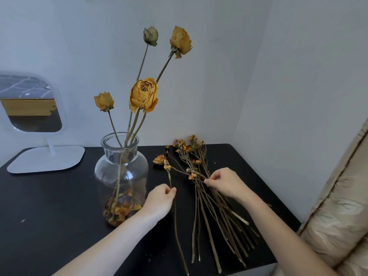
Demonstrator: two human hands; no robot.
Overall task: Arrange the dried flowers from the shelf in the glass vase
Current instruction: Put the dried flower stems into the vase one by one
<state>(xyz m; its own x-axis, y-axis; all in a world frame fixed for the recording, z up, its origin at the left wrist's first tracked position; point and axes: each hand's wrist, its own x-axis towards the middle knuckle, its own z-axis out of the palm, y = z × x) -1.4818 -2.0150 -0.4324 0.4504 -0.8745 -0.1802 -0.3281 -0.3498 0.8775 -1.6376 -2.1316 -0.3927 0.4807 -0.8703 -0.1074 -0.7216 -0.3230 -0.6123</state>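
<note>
Pale walls (pixel 298 66) meet in corner; black table (pixel 49 206); white mirror (pixel 29 102) left.

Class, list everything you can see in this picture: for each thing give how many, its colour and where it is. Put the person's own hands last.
Clear glass vase: one, transparent, on the table, left of centre.
Tall dried yellow flowers: four yellow and one grey-green bud, standing in the vase.
Loose dried petals: a heap, orange-yellow, at the vase bottom.
Bundle of thin dried stems with small orange blooms: one pile, brown and orange, lying on the table, right of the vase.
Black table: one.
White-framed standing mirror: one, at the far left.
Beige patterned cushion: one, right edge.
Pale walls: behind.
Left hand: pinching a single stem.
Right hand: pinching a stem in the bundle.
</note>
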